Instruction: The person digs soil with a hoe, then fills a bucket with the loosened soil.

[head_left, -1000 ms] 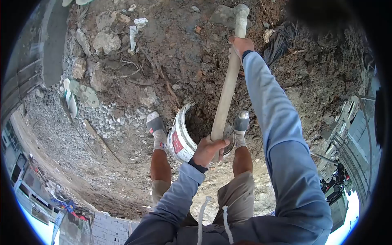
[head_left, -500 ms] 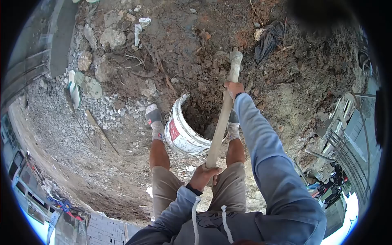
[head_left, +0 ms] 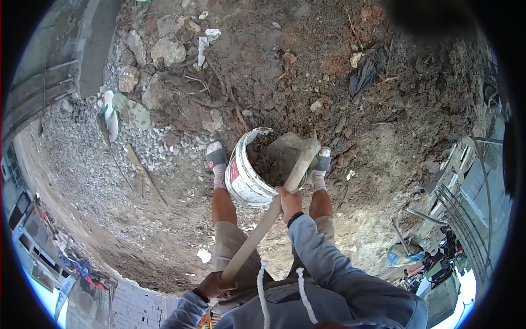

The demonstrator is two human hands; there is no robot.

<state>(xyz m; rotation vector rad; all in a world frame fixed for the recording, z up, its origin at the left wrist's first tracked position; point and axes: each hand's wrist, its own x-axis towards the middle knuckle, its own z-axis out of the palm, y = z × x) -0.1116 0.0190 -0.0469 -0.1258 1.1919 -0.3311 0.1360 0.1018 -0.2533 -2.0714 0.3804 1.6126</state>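
My left hand (head_left: 216, 286) is wrapped round the lower end of a long wooden handle (head_left: 252, 241), near my left thigh. Farther up, beside the bucket's rim, my right hand (head_left: 289, 204) grips the same handle. The tool's head (head_left: 286, 143) is at the mouth of a white bucket (head_left: 245, 178) lying tilted between my feet, its opening facing up and to the right. Dark soil (head_left: 268, 164) shows inside the bucket, and the blade is partly hidden by it.
Gravel (head_left: 71, 142), stones (head_left: 169, 52) and a green-and-white slipper (head_left: 111, 118) lie at the left. A black plastic bag (head_left: 368, 68) is on the soil at the upper right. Steel bars (head_left: 466, 214) and a wooden stick (head_left: 143, 172) are on the sides.
The tool has come back toward me, its head moving from the soil beyond the bucket to the bucket's mouth. Both hands moved down and left with the handle, which slants more now.
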